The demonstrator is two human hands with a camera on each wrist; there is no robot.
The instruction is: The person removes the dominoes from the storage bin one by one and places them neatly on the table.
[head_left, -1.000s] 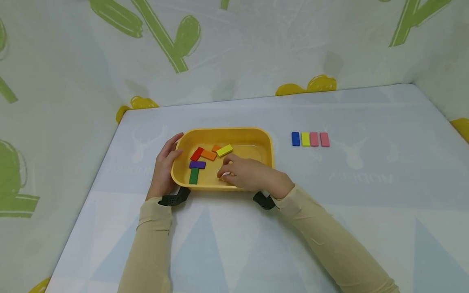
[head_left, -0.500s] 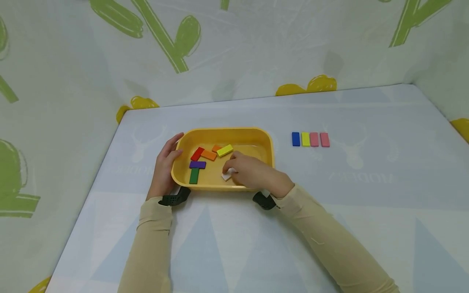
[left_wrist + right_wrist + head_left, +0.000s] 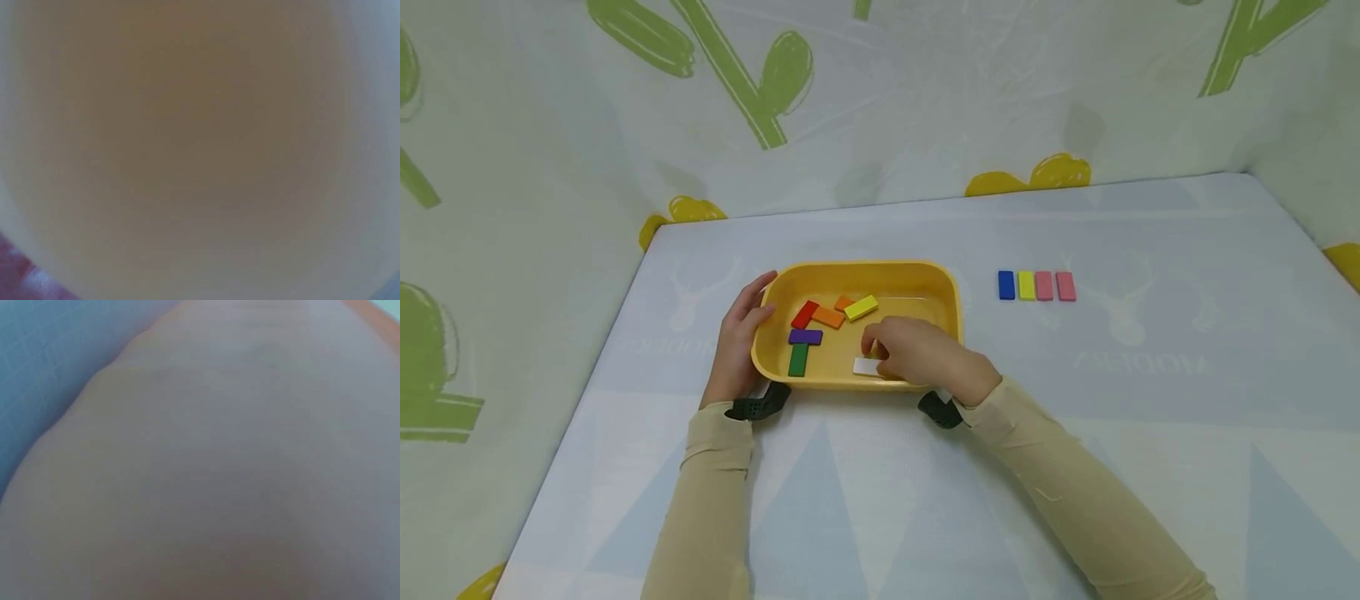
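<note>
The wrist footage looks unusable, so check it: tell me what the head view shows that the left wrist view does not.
Only the head view shows the scene: the left hand resting against the yellow tray, the right hand inside it touching a white block, other coloured blocks in the tray, and a row of four blocks on the table. Only the left wrist view shows a blurred close-up of a pale yellowish surface filling the frame. Shared: possibly the tray's yellow, though I cannot tell.
</note>
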